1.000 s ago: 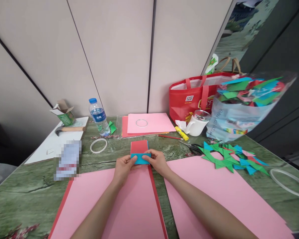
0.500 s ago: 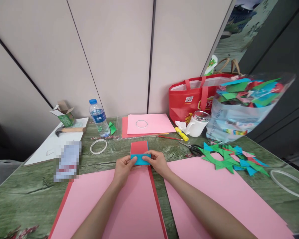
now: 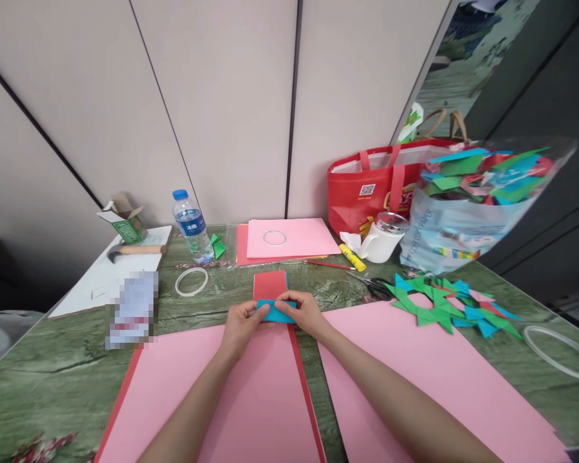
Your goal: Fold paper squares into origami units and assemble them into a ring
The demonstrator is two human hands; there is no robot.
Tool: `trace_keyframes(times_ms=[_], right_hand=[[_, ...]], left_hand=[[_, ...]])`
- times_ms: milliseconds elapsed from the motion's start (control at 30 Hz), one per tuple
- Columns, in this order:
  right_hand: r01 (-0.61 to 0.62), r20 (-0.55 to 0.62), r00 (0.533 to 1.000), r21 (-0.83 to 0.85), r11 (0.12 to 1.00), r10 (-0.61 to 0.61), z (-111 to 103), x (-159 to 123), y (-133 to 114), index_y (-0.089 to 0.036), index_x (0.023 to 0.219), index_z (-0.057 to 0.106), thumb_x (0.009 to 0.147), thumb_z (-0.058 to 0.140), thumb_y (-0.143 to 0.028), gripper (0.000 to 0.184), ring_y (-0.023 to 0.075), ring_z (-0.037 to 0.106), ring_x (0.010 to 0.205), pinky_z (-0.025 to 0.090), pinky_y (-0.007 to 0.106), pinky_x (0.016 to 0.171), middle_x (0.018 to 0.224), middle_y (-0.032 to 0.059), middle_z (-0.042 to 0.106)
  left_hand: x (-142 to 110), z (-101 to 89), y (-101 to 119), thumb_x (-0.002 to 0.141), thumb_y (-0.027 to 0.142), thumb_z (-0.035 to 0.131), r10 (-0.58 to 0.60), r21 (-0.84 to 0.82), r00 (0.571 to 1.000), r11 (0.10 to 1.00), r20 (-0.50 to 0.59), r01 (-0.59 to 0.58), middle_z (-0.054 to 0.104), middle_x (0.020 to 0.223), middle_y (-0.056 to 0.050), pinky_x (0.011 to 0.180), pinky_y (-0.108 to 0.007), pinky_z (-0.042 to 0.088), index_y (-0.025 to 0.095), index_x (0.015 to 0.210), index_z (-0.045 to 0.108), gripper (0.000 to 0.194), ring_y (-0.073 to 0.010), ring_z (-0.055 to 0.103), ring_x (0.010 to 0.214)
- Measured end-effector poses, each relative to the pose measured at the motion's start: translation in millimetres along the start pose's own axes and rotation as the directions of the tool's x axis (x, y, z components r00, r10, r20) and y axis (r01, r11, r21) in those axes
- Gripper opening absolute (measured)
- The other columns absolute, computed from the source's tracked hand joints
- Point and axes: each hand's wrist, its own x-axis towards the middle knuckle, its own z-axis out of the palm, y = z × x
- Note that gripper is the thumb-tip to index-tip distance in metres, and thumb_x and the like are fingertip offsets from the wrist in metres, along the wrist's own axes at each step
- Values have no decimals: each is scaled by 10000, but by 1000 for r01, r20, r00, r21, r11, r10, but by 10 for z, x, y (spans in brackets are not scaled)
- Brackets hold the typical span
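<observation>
A small blue piece of paper (image 3: 277, 312), seemingly folded, is held between my two hands just above the near pink sheets. My left hand (image 3: 242, 325) pinches its left end between thumb and fingers. At the right end, my right hand (image 3: 305, 313) grips it the same way, thumb in front. Right behind the blue paper lies a stack of small red paper (image 3: 270, 283) with a thin blue edge on its right side. Large pink sheets over red (image 3: 255, 392) lie under my left forearm, and more pink sheets (image 3: 390, 366) under my right.
Folded green and blue paper stars (image 3: 429, 305), scissors (image 3: 379, 287) and a white ring (image 3: 560, 350) lie on the right. Behind stand a white mug (image 3: 383, 238), a red bag (image 3: 357, 193) and a plastic bag (image 3: 444, 225) of folded paper. Leftward are a bottle (image 3: 192, 225) and a hammer (image 3: 139, 249).
The blue paper and both hands have shifted slightly to the right. My right fingers now reach further across its top edge. Both hands keep their hold.
</observation>
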Motion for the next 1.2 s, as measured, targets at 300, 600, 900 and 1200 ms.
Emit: trace_keyframes(times_ms=[300, 600, 900, 1200], right_hand=[[28, -28, 999, 11, 1000, -28, -2, -11, -13, -178, 667, 654, 728, 583, -312, 164, 159, 576, 663, 443, 264, 641, 685, 16, 646], [15, -45, 999, -4, 1000, -15, -3, -11, -11, -170, 651, 657, 703, 611, -316, 162, 155, 573, 633, 445, 253, 606, 660, 21, 645], [42, -5, 999, -35, 999, -42, -12, -11, 15, -175, 656, 659, 734, 580, -328, 189, 143, 567, 633, 440, 246, 608, 667, 18, 637], [45, 14, 999, -38, 998, -45, -18, -4, 38, -178, 675, 667, 736, 575, -335, 192, 146, 573, 642, 444, 252, 615, 678, 18, 640]], left_hand=[[-4, 14, -5, 588, 370, 699, -14, 14, 1000, 1000, -13, 15, 679, 661, -17, 705, -352, 517, 127, 728, 678, 281, -205, 634, 673], [13, -8, -30, 615, 336, 688, -16, 14, 999, 1000, 34, 16, 675, 677, -21, 711, -362, 521, 117, 759, 661, 263, -197, 630, 683], [21, -34, -31, 587, 313, 711, -45, 99, 998, 994, 47, 40, 683, 701, -20, 668, -300, 509, 127, 768, 646, 267, -173, 624, 676], [0, -26, 21, 570, 249, 719, -28, 175, 997, 985, 74, 15, 647, 645, 6, 581, -226, 465, 122, 753, 607, 249, -123, 587, 581]])
